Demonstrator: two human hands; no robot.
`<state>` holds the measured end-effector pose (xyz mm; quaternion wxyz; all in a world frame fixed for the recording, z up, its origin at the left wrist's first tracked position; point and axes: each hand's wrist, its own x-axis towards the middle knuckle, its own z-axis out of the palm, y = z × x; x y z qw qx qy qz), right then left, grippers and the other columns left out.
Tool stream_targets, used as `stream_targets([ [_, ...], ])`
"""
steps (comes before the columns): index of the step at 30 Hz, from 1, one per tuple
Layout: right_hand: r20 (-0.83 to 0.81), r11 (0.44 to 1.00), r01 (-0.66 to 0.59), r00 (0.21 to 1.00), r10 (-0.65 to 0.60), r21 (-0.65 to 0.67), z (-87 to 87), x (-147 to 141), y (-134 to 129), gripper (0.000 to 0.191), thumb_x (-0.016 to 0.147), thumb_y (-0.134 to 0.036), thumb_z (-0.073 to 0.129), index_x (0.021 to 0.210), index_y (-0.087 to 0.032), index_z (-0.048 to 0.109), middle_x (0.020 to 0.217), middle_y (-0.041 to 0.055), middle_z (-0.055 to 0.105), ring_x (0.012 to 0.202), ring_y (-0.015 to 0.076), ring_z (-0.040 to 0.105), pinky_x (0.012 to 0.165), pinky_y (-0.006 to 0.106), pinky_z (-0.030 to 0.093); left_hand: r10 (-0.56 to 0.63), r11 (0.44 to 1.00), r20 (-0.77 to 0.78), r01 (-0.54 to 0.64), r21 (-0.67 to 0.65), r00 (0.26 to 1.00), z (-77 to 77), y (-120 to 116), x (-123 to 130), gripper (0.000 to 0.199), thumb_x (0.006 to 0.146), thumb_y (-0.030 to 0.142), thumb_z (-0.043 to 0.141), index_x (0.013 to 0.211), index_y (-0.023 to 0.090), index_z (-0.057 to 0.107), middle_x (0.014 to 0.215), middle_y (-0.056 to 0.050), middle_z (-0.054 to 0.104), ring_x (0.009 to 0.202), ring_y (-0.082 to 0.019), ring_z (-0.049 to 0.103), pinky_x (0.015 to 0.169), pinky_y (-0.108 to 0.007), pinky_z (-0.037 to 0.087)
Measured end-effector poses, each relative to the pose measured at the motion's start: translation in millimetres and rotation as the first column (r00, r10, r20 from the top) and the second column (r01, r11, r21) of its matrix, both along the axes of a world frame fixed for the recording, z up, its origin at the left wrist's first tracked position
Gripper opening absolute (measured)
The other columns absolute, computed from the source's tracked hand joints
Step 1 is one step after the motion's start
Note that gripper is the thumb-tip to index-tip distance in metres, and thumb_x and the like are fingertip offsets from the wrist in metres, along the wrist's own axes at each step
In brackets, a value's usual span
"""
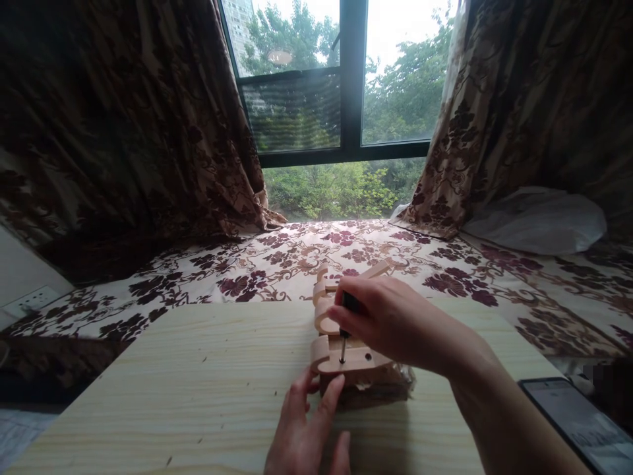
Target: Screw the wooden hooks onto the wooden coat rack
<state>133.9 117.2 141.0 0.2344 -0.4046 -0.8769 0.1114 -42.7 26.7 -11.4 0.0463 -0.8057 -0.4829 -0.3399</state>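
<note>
My right hand (376, 316) is closed around the dark handle of a screwdriver (343, 343). The screwdriver stands nearly upright, its tip at a hole in the nearest arm of a pale wooden rack with curved, hook-like ends (321, 353). Another dark hole or screw head (368, 357) shows to the right on that arm. My left hand (309, 422) steadies the rack's near left end with its fingertips, the thumb held apart. Beneath the rack lies a brown block partly in clear plastic (366, 392). My right hand hides part of the rack.
All this rests on a pale wood-grain tabletop (198, 382). A phone (578, 422) lies at the right edge. Behind the table spreads a flowered cloth (297, 251), with a white plastic bag (539, 221) at right. Patterned curtains (198, 132) flank the window.
</note>
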Motion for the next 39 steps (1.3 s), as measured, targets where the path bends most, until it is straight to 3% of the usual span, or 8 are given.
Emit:
stream_targets([
  [4,-0.004,0.990,-0.141,0.990,0.141,-0.019,2.8,-1.9,-5.3,0.017,0.088,-0.030,0.053,0.076,-0.019,0.054,0.068,-0.0026,0.054,0.059,0.0090,0.040,0.054,0.024,0.026,-0.027,1.000,-0.046,0.027,-0.010,0.999,0.8,0.4,-3.6,0.061,0.081,0.010,0.050,0.138,0.021,0.033,0.137,-0.014,0.028,0.118,-0.019,0.048,0.090,-0.025,0.051],
  [10,-0.057,0.998,0.068,0.996,-0.067,0.016,-11.2,-6.8,14.1,0.025,0.089,-0.033,0.048,0.069,-0.019,0.044,0.059,-0.0027,0.047,0.056,0.0100,0.038,0.053,0.025,0.025,0.024,1.000,0.045,-0.024,-0.005,0.999,-1.0,-2.2,4.6,0.058,0.082,0.009,0.047,0.137,0.024,0.036,0.136,-0.012,0.033,0.117,-0.020,0.048,0.088,-0.028,0.051],
  [13,-0.077,0.997,0.072,0.995,-0.071,0.011,-12.8,-5.7,17.2,0.024,0.089,-0.034,0.047,0.071,-0.019,0.045,0.061,-0.0024,0.048,0.057,0.0101,0.040,0.053,0.025,0.025,0.084,0.996,0.144,-0.088,0.025,0.986,-5.9,-1.6,11.6,0.054,0.081,0.010,0.044,0.133,0.026,0.042,0.135,-0.010,0.036,0.114,-0.020,0.049,0.085,-0.030,0.052],
  [17,0.002,0.997,-0.078,0.997,0.078,-0.023,2.5,5.2,9.5,0.010,0.087,-0.029,0.052,0.084,-0.019,0.055,0.066,-0.0028,0.055,0.057,0.0086,0.040,0.053,0.023,0.025,0.079,0.996,0.161,-0.086,0.036,0.984,-11.9,2.2,14.2,0.053,0.080,0.011,0.042,0.131,0.027,0.044,0.135,-0.009,0.036,0.107,-0.019,0.052,0.081,-0.029,0.053],
  [22,0.318,0.955,-0.290,0.913,0.257,0.058,29.6,13.4,-6.7,0.008,0.084,-0.019,0.052,0.077,-0.018,0.056,0.064,-0.0024,0.051,0.055,0.0089,0.032,0.050,0.024,0.022,0.082,0.995,0.172,-0.092,0.050,0.982,-17.8,5.9,14.8,0.055,0.078,0.011,0.044,0.131,0.026,0.045,0.134,-0.010,0.037,0.107,-0.020,0.054,0.083,-0.031,0.053],
  [26,0.437,0.954,-0.295,0.866,0.242,0.056,36.8,5.7,-10.1,0.012,0.085,-0.018,0.049,0.074,-0.018,0.054,0.060,-0.0025,0.047,0.052,0.0093,0.027,0.048,0.026,0.020,0.051,0.997,0.179,-0.062,0.053,0.982,-21.3,6.8,15.7,0.056,0.078,0.011,0.045,0.132,0.026,0.043,0.134,-0.011,0.037,0.107,-0.022,0.053,0.087,-0.037,0.053],
  [33,0.437,0.979,-0.173,0.892,0.112,0.104,34.2,-4.1,-7.0,0.015,0.085,-0.020,0.048,0.072,-0.017,0.054,0.062,0.0013,0.052,0.054,0.0109,0.033,0.050,0.027,0.023,0.031,0.999,0.203,-0.036,0.021,0.979,-12.3,1.9,16.6,0.057,0.080,0.013,0.046,0.135,0.027,0.040,0.137,-0.012,0.035,0.109,-0.022,0.052,0.087,-0.037,0.053],
  [39,0.524,0.908,-0.402,0.802,0.285,0.121,36.9,-1.2,-21.4,0.018,0.088,-0.015,0.047,0.073,-0.016,0.057,0.071,0.0018,0.058,0.058,0.0103,0.037,0.053,0.028,0.025,-0.020,0.999,0.077,0.023,-0.038,0.997,-1.7,-2.0,11.8,0.057,0.081,0.015,0.048,0.137,0.022,0.038,0.136,-0.015,0.037,0.111,-0.023,0.053,0.090,-0.035,0.052],
])
